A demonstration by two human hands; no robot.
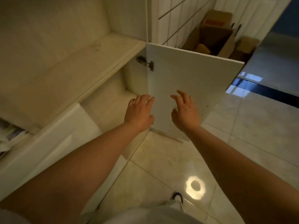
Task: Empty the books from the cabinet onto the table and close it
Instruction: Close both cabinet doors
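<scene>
A white cabinet door (191,75) stands wide open, hinged (146,63) on its left edge under a cream counter ledge (90,62). The cabinet inside (111,102) shows only pale bare shelf, with no books visible in the part I can see. My left hand (139,112) reaches toward the door's lower hinge edge, fingers spread, holding nothing. My right hand (184,110) hovers in front of the door's inner face, fingers apart and empty. A stack of books or papers (9,136) shows at the far left edge.
Another white cabinet door (53,143) to the left is shut. Open cardboard boxes (213,41) stand on the floor behind the open door. Glossy tiled floor (178,167) lies below, with a lamp reflection. A dark doorway is at the right.
</scene>
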